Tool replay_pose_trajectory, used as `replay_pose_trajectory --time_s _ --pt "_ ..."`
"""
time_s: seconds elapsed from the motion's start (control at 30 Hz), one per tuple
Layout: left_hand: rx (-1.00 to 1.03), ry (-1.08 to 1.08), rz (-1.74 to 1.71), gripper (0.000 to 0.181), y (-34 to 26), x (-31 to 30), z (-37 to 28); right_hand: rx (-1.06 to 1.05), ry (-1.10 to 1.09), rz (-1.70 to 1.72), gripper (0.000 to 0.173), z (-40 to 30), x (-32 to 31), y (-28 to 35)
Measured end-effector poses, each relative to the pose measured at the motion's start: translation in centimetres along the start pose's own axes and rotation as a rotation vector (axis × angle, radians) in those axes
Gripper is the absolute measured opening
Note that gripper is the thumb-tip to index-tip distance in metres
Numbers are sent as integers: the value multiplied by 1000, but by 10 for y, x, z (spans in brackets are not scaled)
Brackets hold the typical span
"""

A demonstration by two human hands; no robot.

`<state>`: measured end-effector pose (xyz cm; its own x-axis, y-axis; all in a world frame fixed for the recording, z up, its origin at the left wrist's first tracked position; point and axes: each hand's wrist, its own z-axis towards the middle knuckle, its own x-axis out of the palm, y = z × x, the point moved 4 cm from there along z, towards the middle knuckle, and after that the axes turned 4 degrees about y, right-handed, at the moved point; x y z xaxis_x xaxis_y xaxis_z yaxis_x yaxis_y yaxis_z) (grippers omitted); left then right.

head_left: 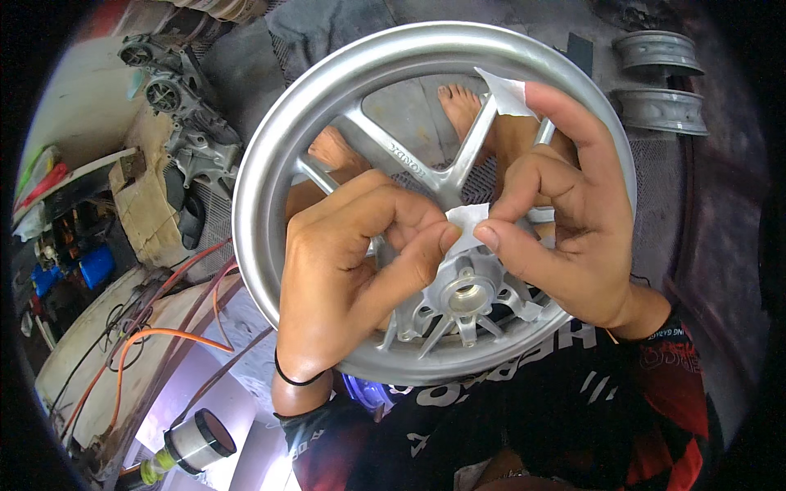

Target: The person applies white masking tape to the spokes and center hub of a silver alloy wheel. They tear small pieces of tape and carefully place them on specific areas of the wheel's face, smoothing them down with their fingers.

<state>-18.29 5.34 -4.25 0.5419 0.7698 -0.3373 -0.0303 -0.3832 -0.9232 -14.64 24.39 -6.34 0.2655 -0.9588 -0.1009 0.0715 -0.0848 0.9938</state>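
Observation:
A silver alloy motorcycle wheel rim (264, 123) with raised lettering on one spoke lies before me, its hub (468, 294) towards my body. Above the hub, a small torn piece of white paper or tape (470, 222) is pinched from both sides. My left hand (362, 258) grips its left edge between thumb and index finger. My right hand (571, 227) grips its right edge with thumb and a finger. A second white piece (506, 95) clings to a raised fingertip of my right hand. One more whitish scrap (530, 311) sits near the hub's right side.
Metal engine casings (196, 129) stand at the upper left beside cardboard (144, 208). Two more wheel rims (663, 110) are at the upper right. An orange hose (166, 331) and cables run at the lower left, above a cylindrical lamp-like object (199, 442). Bare feet (459, 113) are beyond the rim.

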Motion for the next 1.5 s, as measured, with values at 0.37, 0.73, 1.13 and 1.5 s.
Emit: replay_pose_trajectory --time_s 0.37,0.73,1.13,1.5 --pt "-81 77 -28 10 4 4 4 63 -24 -21 95 2 -1 -3" --pt "-87 79 39 12 4 5 3 66 9 -64 95 2 -3 -4" --pt "-71 67 118 13 4 6 4 79 21 -98 96 2 -4 -6" --pt "-74 78 128 14 3 7 4 72 25 -72 94 1 -4 -8"
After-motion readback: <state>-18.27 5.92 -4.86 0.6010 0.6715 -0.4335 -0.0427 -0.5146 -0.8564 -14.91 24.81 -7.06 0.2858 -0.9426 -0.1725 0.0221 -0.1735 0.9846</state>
